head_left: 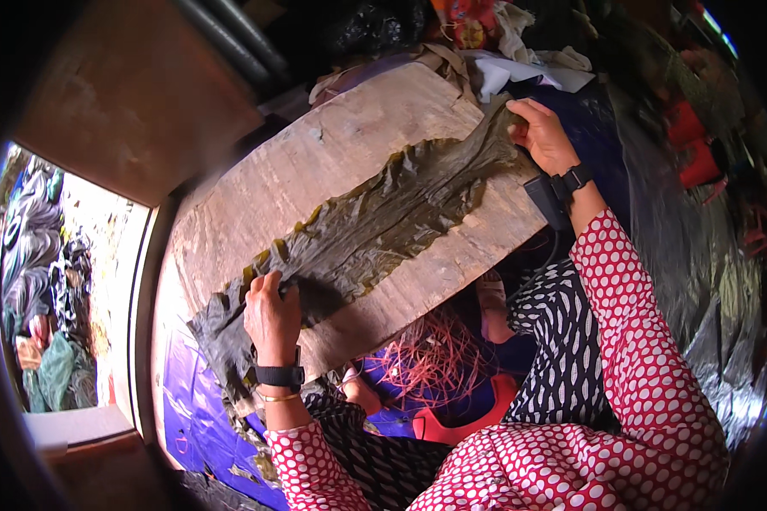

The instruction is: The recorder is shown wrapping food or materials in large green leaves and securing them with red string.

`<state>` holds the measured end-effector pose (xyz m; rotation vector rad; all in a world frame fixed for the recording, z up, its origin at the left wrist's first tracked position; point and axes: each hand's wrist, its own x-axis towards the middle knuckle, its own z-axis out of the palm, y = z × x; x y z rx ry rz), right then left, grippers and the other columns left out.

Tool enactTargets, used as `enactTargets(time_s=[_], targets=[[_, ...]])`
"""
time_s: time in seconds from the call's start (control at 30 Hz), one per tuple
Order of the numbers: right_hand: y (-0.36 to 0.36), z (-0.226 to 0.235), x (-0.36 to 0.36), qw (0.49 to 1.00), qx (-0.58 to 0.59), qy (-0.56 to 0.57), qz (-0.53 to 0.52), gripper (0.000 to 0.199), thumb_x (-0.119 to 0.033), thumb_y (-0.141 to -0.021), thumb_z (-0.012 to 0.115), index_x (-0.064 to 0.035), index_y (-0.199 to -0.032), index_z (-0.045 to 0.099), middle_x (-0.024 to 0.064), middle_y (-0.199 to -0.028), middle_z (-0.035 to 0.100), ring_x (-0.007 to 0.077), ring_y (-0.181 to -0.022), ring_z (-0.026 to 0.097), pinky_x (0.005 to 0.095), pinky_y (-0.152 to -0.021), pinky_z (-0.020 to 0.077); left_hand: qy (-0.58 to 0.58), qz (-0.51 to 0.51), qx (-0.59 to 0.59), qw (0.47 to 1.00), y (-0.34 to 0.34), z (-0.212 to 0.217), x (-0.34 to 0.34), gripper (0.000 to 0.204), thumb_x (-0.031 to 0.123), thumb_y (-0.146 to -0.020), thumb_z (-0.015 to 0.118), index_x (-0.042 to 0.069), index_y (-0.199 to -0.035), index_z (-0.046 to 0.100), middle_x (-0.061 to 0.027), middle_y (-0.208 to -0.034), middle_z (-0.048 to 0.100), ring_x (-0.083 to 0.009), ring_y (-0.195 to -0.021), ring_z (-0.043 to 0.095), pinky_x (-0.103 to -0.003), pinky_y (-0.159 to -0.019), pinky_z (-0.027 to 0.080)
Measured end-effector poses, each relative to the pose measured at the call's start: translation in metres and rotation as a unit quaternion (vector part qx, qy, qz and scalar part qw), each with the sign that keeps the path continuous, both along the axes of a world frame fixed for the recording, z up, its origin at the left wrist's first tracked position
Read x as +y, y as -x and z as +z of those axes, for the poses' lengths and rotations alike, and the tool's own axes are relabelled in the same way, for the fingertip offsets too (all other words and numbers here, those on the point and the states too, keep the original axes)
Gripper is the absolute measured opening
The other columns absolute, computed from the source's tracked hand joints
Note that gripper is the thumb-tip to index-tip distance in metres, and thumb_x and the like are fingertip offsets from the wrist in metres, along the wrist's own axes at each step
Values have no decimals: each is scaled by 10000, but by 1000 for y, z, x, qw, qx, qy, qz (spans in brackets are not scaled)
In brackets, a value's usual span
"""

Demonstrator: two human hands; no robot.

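Note:
A long dark olive-brown strip of kelp (383, 230) with ruffled edges lies slantwise across a wooden board (256, 204). At its far right end, my right hand (541, 132) pinches the gathered tip between thumb and fingers, slightly raised over the board's corner. My left hand (273, 319) is closed on the kelp near the board's left end, fingers bent down into it; its fingertips are partly hidden. Beyond that hand, the kelp's lower end hangs over the board's near left edge. Both wrists wear black bands, the right one with a dark box-like device (545, 200).
Under the board's near edge sits a heap of thin pinkish strings (430, 358) on blue sheeting (192, 392). A red plastic piece (469, 413) is between my legs. A brown panel (136, 94) and an opening with bundled nets (55, 341) stand left. Cloths (528, 72) lie beyond the board.

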<state>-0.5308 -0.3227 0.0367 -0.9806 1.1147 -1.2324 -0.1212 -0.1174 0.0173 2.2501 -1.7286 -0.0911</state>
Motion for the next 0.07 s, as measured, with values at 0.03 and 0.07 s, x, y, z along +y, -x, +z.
enactTargets(time_s=[0.03, 0.07], targets=[[-4, 3, -1, 1000, -26, 0, -3, 89, -210, -878, 621, -121, -872, 627, -44, -812, 622, 77, -649, 564, 230, -618, 468, -3, 4, 11, 1000, 0, 1, -1, 305, 187, -765, 654, 74, -1047, 622, -136, -1044, 609, -338, -984, 572, -442, -806, 475], [-9, 4, -4, 999, -38, 1, 21, 79, -207, -872, 629, -133, -897, 637, -38, -860, 626, 75, -657, 566, 239, -655, 474, 19, -2, 16, 1000, -2, -1, 2, 321, 194, -756, 666, 78, -1052, 621, -140, -1060, 604, -339, -1002, 568, -429, -829, 469]])
